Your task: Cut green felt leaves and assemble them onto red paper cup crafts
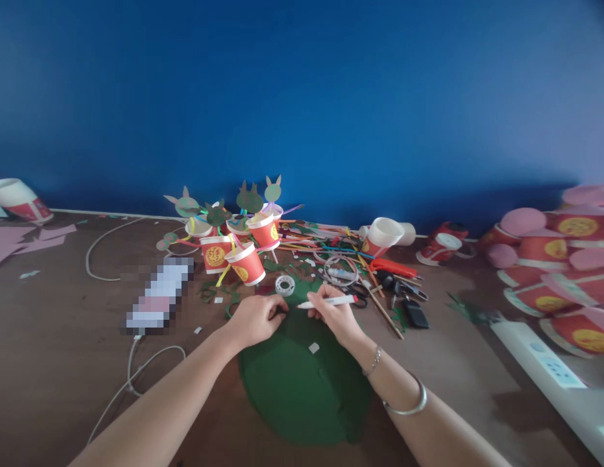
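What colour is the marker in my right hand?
The marker is white with a red end; head view.

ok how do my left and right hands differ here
The right hand grips a white marker, while the left hand has no marker and is curled at the green sheet; whether it pinches anything is unclear.
The right arm wears a chain bracelet and a bangle; the left arm shows no jewellery.
Both hands are at the far part of the green sheet.
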`<state>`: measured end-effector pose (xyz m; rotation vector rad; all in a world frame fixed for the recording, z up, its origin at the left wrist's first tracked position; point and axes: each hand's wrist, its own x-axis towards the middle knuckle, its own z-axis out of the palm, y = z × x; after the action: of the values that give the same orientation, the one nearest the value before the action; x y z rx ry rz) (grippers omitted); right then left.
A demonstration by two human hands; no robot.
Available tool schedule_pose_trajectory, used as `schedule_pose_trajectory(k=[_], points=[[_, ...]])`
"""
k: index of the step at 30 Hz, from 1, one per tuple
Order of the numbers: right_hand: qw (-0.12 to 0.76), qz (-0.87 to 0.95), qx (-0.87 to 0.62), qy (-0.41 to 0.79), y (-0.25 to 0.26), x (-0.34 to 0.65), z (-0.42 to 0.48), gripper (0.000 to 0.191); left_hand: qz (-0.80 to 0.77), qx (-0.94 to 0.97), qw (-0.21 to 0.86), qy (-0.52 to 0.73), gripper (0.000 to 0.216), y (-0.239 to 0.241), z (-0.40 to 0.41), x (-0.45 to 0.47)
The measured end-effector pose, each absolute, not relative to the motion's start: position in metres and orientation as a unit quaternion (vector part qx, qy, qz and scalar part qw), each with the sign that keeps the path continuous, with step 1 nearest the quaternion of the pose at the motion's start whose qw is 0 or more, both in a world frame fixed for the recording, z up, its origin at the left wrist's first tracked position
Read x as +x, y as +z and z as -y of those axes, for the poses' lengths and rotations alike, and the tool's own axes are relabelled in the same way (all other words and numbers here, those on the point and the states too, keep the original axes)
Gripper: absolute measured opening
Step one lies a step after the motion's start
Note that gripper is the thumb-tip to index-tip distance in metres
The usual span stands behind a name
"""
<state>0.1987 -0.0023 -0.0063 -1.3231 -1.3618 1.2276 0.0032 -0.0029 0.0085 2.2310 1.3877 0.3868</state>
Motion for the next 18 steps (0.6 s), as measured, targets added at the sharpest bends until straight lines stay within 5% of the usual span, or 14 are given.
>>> schedule_pose_trajectory(k=[4,18], points=[[0.483,0.487,-0.527,0.502,-0.0046,0.2033,-0.0001,0.029,-0.510,0.812,0.246,0.141,0.015,0.0073,0.0027,0.0027],[0.404,0.619,-0.565,0.368,-0.0137,0.2031,-0.0012,0.028,-0.510,0.816,0.233,0.140,0.014,0.0081,0.0029,0.0034]])
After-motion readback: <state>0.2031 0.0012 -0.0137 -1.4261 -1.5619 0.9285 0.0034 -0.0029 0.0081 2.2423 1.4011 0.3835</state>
